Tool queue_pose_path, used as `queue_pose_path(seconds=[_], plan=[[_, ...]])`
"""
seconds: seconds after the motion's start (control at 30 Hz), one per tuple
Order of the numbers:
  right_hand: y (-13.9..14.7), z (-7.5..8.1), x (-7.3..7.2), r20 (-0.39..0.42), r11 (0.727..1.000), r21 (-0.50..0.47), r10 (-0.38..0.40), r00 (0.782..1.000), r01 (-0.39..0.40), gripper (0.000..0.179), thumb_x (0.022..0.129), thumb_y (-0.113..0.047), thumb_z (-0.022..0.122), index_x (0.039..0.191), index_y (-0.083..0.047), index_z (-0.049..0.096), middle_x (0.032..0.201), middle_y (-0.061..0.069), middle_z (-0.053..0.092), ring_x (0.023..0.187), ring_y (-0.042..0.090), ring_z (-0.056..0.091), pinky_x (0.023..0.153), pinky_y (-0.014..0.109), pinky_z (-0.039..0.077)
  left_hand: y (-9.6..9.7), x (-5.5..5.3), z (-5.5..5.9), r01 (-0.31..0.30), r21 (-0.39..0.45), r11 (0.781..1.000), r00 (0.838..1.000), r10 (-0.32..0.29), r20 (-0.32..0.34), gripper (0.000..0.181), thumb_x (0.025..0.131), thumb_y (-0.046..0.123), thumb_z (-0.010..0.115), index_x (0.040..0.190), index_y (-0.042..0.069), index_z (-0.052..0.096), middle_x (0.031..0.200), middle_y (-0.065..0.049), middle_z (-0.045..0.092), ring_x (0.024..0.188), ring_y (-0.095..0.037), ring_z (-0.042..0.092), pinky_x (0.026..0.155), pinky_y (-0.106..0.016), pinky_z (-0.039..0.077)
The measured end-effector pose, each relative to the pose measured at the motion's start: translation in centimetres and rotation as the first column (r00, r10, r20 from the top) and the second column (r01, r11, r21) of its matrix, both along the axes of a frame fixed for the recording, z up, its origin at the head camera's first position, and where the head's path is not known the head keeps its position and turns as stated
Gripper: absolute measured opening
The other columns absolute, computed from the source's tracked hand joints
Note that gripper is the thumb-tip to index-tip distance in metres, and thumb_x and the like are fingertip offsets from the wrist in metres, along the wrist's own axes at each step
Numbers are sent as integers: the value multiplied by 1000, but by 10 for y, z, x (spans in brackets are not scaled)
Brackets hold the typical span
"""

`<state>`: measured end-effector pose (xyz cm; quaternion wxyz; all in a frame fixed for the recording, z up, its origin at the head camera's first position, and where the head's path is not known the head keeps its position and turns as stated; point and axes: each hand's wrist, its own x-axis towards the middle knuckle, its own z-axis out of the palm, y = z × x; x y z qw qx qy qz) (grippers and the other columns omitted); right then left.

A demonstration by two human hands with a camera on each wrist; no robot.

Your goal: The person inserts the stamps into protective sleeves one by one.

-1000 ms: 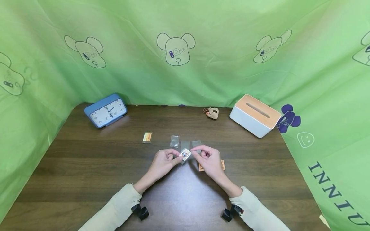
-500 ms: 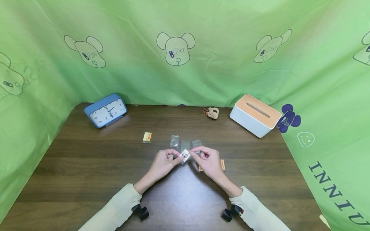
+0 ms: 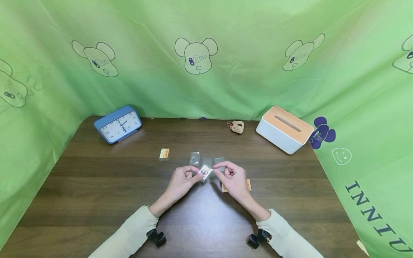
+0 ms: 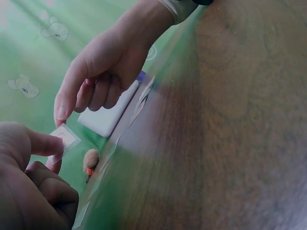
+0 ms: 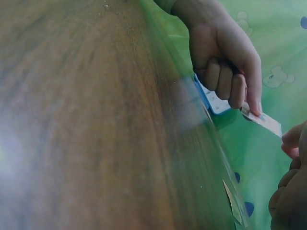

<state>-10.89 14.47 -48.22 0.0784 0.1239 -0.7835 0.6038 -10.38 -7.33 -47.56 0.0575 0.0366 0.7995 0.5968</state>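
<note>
A green printed curtain (image 3: 199, 93) backs the dark wooden worktop (image 3: 96, 200) on my feed. Raised over its middle I see a small picture card in clear plastic (image 3: 205, 172); the left hand (image 3: 180, 182) grips it between thumb and forefinger, and the right hand (image 3: 234, 181) pinches its opposite corner. Just beyond I count three clear sleeves (image 3: 195, 158); orange cards (image 3: 248, 184) lie partly hidden below the right hand. Farther back stand a blue clock (image 3: 119, 123), left, and a tissue box (image 3: 284, 129), right

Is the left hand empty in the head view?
No, the left hand pinches a small picture card between thumb and finger.
</note>
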Motion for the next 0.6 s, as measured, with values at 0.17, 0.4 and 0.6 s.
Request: queue_pose_path(seconds=[0.17,0.4,0.6], plan=[[-1,1,1,34,1000,4,5,999,-5,5,94,-6,86,99,-5,84,59,-9,35,53,1,30,53,19,27,0,0,-1,-12,29,999,1000,12,-2,14,95,12,83,101,0,80,57,12,32,53,-3,28,55,-23,26],[-1,3,3,54,1000,7,11,998,-12,2,95,-3,83,93,-2,81,60,-9,35,52,-2,29,51,18,25,-4,-5,-30,110,-37,993,985,-114,-131,17,96,28,85,97,11,79,57,14,35,51,-2,31,47,-25,27],[0,4,3,47,1000,9,15,999,-15,6,94,1,81,91,-4,80,60,-9,36,52,-1,29,52,19,25,-8,-7,-37,123,-45,991,973,-129,-192,19,97,33,86,102,16,78,58,13,35,52,-3,32,48,-27,30]])
